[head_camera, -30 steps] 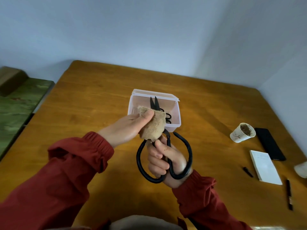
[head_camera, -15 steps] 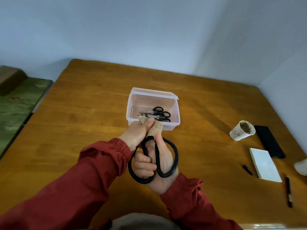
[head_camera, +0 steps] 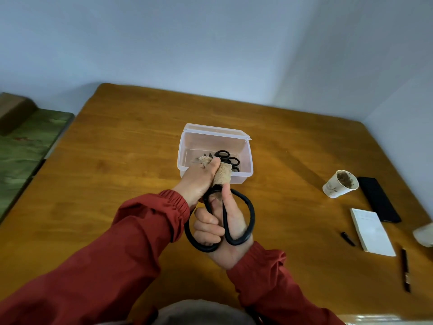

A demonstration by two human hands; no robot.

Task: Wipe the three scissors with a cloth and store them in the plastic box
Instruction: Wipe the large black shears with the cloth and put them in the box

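Note:
My right hand (head_camera: 221, 227) grips the big black scissors (head_camera: 246, 207) by their loop handles, blades pointing away from me. My left hand (head_camera: 199, 181) holds a beige cloth (head_camera: 222, 175) wrapped round the blades, which are hidden inside it. Just beyond stands the open clear plastic box (head_camera: 187, 141), lid tipped back. Smaller black-handled scissors (head_camera: 228, 158) lie inside it; the cloth covers part of them, so their number is unclear.
On the wooden table (head_camera: 117, 160) to the right are a paper cup (head_camera: 339, 184) with brown contents, a black phone (head_camera: 377, 199), a white notepad (head_camera: 372, 232), a pen cap (head_camera: 348, 238) and a pen (head_camera: 405, 269). A green surface (head_camera: 23, 141) lies past the left edge.
My left hand slid the cloth down from the blade tips to the pivot, then back up a little. The scissors came closer to me and their handles closed together.

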